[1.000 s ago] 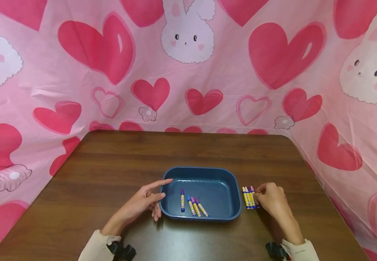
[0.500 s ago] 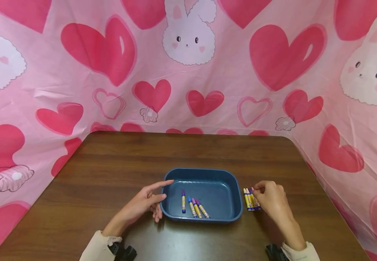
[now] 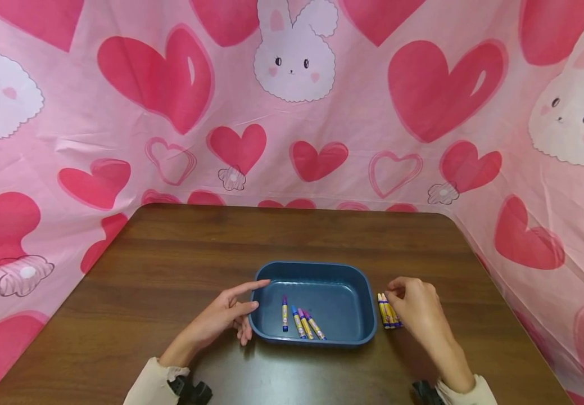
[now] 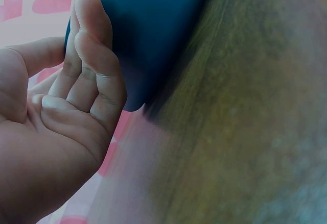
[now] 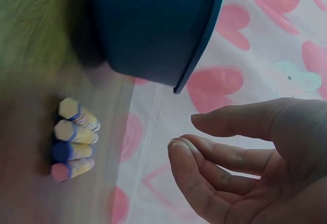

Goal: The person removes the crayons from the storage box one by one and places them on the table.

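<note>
A dark blue plastic bin stands on the table with several crayons lying loose on its floor, purple and blue tips among them. At its left end my left hand rests against the rim, index finger and thumb stretched out over the edge. To the right of the bin, several more crayons lie side by side in a row, with two pale ends, a dark blue and a pink one. My right hand hovers beside and over that row; the right wrist view shows its fingers loosely bent, apart from the thumb, with nothing between them.
The brown wooden table runs back to a pink curtain with hearts and rabbits. This curtain also hangs along both sides. Both wrists carry small black cameras, with the left camera near the front.
My right hand has shifted a little upward and left, over the row of crayons. The left hand and the bin stay in place; the head view tilts slightly.
</note>
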A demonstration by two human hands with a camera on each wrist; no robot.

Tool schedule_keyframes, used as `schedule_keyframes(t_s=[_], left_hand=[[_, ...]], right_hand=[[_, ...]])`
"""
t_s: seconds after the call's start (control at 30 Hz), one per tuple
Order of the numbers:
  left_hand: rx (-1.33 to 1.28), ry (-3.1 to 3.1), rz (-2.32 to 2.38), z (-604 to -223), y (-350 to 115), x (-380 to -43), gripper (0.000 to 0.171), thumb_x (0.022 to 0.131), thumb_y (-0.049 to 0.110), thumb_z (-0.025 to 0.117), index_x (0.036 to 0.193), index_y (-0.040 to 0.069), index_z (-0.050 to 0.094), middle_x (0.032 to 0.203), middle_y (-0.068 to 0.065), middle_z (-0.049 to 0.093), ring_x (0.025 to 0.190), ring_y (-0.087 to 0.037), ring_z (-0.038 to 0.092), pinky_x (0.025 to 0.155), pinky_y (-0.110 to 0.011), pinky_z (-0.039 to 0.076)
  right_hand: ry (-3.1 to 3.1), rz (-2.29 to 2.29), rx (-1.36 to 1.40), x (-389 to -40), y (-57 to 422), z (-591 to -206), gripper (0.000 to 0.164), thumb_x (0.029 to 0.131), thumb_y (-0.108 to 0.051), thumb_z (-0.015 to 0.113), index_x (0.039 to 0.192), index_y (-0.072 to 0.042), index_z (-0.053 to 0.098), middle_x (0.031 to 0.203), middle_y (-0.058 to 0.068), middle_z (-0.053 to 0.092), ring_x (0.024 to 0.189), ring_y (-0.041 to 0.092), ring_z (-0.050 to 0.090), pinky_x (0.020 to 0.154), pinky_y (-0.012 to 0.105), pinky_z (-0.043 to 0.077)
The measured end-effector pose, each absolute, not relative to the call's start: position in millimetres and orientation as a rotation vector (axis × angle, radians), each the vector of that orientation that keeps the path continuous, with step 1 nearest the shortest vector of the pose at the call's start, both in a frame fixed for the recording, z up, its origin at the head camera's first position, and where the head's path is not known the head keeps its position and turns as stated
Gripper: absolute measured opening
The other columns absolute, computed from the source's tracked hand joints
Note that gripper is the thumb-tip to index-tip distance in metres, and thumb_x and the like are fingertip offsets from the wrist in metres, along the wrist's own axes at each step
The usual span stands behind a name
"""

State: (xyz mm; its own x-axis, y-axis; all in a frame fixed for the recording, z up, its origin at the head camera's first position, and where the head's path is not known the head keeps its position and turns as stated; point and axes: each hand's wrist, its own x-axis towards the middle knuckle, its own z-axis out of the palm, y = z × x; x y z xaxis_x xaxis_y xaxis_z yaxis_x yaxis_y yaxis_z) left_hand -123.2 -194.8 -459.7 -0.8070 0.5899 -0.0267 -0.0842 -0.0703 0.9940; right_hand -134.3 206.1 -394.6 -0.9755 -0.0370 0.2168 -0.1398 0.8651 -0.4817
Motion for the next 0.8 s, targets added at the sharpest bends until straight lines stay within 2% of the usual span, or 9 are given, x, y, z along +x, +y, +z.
schedule_keyframes(t_s=[0.43, 0.8], left_hand=[[0.557, 1.734, 1.937, -460.3, -195.6, -123.8, 0.054, 0.106, 0.014, 0.048, 0.156, 0.006, 0.029, 0.067, -0.011, 0.071, 0.053, -0.019, 0.067, 0.052, -0.028, 0.054], [0.539, 1.754, 1.927, -459.5, -193.9, -122.1, 0.055, 0.106, 0.016, 0.049, 0.156, 0.006, 0.029, 0.068, -0.010, 0.071, 0.053, -0.019, 0.067, 0.052, -0.027, 0.054]], right_hand=[[-2.801, 0.773, 0.340, -138.2, 168.2, -380.6, 0.011, 0.082, -0.005, 0.075, 0.091, 0.002, 0.074, 0.077, 0.005, 0.070, 0.069, 0.019, 0.065, 0.066, 0.041, 0.055], [-2.818, 0.729, 0.493, -136.0, 126.9, -382.1, 0.013, 0.079, -0.006, 0.079, 0.090, 0.000, 0.075, 0.073, 0.004, 0.066, 0.066, 0.016, 0.057, 0.063, 0.037, 0.053]])
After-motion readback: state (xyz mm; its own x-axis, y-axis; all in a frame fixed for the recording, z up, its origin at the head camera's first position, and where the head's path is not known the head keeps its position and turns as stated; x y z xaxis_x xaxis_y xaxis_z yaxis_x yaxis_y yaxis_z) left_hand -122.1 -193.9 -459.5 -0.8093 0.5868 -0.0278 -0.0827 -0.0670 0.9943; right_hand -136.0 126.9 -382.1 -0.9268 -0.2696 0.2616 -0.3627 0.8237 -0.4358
